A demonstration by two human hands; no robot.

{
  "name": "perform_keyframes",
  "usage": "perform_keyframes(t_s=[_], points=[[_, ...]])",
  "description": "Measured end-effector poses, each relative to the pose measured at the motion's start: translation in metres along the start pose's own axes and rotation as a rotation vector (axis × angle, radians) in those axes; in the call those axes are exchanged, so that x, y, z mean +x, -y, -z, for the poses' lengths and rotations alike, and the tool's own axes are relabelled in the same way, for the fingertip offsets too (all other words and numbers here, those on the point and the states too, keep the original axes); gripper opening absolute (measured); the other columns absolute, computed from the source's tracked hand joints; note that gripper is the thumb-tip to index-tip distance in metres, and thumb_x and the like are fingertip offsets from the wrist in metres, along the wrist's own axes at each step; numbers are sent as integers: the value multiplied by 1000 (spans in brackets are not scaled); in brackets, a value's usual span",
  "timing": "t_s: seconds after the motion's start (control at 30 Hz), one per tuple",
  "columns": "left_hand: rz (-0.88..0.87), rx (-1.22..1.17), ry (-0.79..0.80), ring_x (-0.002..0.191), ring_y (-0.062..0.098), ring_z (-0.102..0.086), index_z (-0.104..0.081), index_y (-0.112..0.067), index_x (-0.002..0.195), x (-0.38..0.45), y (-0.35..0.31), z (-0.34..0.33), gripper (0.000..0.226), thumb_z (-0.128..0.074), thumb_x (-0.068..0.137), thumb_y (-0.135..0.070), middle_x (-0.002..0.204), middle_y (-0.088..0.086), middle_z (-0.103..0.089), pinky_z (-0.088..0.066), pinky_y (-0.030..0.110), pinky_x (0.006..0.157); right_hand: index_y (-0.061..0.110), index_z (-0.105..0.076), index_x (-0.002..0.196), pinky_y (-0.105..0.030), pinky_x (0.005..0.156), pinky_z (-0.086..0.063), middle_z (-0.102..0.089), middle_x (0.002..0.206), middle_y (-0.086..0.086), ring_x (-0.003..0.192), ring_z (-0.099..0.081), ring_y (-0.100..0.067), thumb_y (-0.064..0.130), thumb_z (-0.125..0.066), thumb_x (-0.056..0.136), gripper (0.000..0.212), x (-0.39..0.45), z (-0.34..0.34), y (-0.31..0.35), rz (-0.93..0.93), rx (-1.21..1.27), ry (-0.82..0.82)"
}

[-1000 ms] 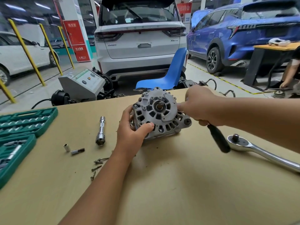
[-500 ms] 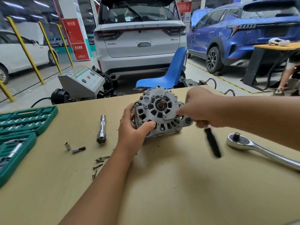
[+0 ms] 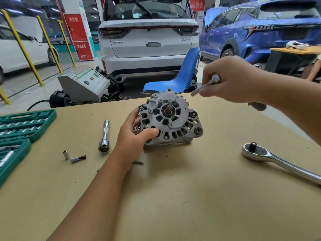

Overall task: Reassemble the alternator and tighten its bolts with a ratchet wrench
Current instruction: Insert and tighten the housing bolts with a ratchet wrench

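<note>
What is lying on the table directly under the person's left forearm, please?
A short dark screw pokes out from beneath the left hand's wrist on the table, and a small speck shows on the other side. Anything directly under the forearm is covered.

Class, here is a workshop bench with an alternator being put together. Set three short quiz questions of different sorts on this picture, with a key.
1. True or false: the left hand grips the alternator.
2. Which tool does the right hand hold? A) the large ratchet wrench B) a small driver tool with a dark handle C) the extension bar
3. Fill in: the green socket case lies on the table's ____ side.

Key: 1 true; 2 B; 3 left.
</note>
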State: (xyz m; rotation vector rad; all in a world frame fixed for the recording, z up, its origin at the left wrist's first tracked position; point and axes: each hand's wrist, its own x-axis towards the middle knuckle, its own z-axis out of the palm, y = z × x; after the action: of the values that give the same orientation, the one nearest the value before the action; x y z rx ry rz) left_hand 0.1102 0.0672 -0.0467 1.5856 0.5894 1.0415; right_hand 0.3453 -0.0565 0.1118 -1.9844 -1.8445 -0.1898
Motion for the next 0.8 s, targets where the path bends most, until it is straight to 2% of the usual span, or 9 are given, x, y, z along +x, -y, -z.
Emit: perform_keyframes(t_s=[0.13,0.27,0.4,0.53,0.6,0.7,0.8], points=[[-15,0,-16,106,17,-74,-55,-40,140,0,4,-2,72,-78,74,-22,122,-1,-72,-62,31,80,26,-63,71,-32,63,-44,-59,73,6,71,-56,-13,28,-79,83,21,-14,-14,-6,-40,-36,97],[-18,-13,-21,103,19,-75,-57,-39,139,2,5,-3,69,-78,75,-20,119,-1,-74,-62,28,77,25,-64,74,-28,58,-37,-57,74,8,71,-53,-7,29,-78,85,19,-12,-27,-10,-53,-37,110],[-19,-13,-16,103,18,-75,-56,-39,140,0,4,-3,70,-77,76,-21,118,-5,-73,-62,29,77,27,-60,79,-28,57,-37,-55,78,9,71,-54,-11,35,-73,90,19,-11,-36,-12,-38,-93,70],[-15,-20,-19,104,18,-75,-57,-40,139,0,4,-4,69,-77,76,-21,118,-5,-73,-62,30,78,29,-51,76,-30,55,-36,-52,73,6,72,-51,-19,38,-66,93,25,-18,-40,-5,78,-213,117],[-19,-21,-16,103,18,-75,-58,-40,138,0,4,-4,68,-77,76,-21,117,-5,-74,-62,29,77,26,-49,78,-30,53,-34,-50,68,6,72,-51,-25,35,-63,95,24,-22,-45,0,145,-305,87],[-21,-22,-19,102,17,-75,-58,-42,137,-1,4,-3,67,-77,76,-21,115,-7,-74,-62,28,76,24,-46,83,-27,48,-25,-48,68,5,65,-53,-30,31,-54,97,18,-25,-49,4,254,-516,7],[-22,-25,-15,100,16,-75,-58,-42,136,-1,4,-4,67,-77,76,-20,113,-9,-74,-61,26,75,25,-40,84,-27,49,-21,-51,70,3,66,-54,-31,33,-50,98,19,-24,-46,6,297,-629,8]])
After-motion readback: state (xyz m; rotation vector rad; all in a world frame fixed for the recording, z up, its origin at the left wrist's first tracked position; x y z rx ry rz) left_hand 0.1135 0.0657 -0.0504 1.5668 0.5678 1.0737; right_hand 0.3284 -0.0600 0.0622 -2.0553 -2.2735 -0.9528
